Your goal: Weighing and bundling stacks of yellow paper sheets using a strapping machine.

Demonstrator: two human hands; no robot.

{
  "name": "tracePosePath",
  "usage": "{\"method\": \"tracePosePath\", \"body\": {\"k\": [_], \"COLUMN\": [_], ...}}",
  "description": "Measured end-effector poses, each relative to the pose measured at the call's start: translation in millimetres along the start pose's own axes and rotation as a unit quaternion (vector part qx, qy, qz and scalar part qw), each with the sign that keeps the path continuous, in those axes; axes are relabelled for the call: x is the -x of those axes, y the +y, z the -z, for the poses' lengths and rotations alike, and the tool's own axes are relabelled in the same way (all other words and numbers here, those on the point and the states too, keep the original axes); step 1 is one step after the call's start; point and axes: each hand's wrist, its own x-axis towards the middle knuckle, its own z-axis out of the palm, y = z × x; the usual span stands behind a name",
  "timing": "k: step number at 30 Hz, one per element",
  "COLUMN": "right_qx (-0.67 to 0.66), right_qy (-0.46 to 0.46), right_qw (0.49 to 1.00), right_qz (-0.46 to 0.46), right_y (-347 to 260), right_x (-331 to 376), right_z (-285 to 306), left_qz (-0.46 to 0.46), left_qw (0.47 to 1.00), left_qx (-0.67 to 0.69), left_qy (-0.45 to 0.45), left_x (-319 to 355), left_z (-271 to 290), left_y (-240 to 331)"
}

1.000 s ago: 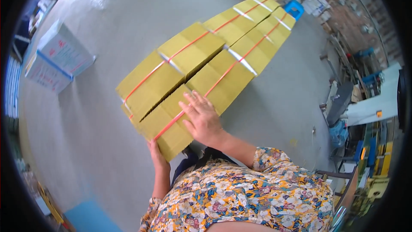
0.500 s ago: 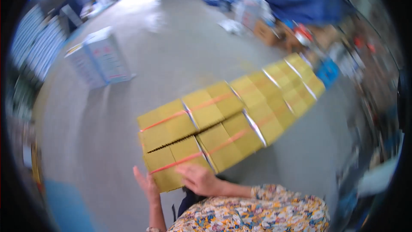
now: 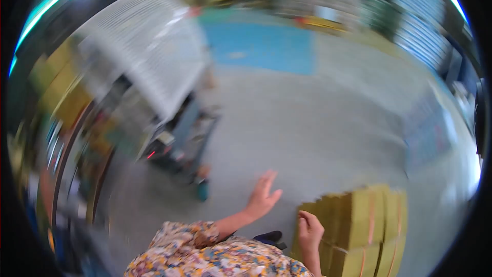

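Observation:
My left hand [image 3: 263,195] reaches forward over the grey floor with its fingers stretched out. It is open and holds nothing. My right hand [image 3: 310,228] hangs at the left side of a long row of yellow cardboard bundles [image 3: 361,218]. Its fingers look loosely curled, with nothing visible in them; whether they touch the cardboard I cannot tell. Orange straps run along the bundles, and a pale tie crosses them. The near end of the row is cut off by the lower edge.
At the left stands a wheeled cart [image 3: 192,139] beside a large stack of pale, ridged sheets [image 3: 148,36]. A blue mat [image 3: 259,46] lies on the floor farther back. At the right a blurred pale box [image 3: 428,128] stands on the floor.
The view has swung round to the left, so the yellow bundles now lie at the lower right. My left hand has come away from their end; my right hand is no longer over their top.

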Motion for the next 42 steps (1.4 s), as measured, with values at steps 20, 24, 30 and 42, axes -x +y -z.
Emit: {"method": "tracePosePath", "body": {"k": [20, 24, 30, 42], "right_qx": [-0.111, -0.092, -0.054, -0.051], "right_qy": [-0.71, -0.747, -0.775, -0.795], "right_qw": [0.622, 0.577, 0.568, 0.519], "right_qz": [0.311, 0.317, 0.272, 0.31], "right_y": [-268.4, -291.2, -322.5, -497.2], "right_x": [295.6, 313.6, 317.6, 363.3], "right_z": [-580.0, -669.4, -814.7, -1123.8], "left_qz": [0.431, 0.39, 0.356, 0.4], "left_qw": [0.753, 0.732, 0.726, 0.694], "left_qx": [0.009, 0.021, 0.026, -0.082], "left_qy": [0.497, 0.558, 0.588, 0.593], "left_x": [475.6, 483.3, 467.4, 502.9], "left_z": [474.8, 530.0, 676.2, 965.5], "left_y": [-192.6, -234.2, -320.0, -429.1]}}
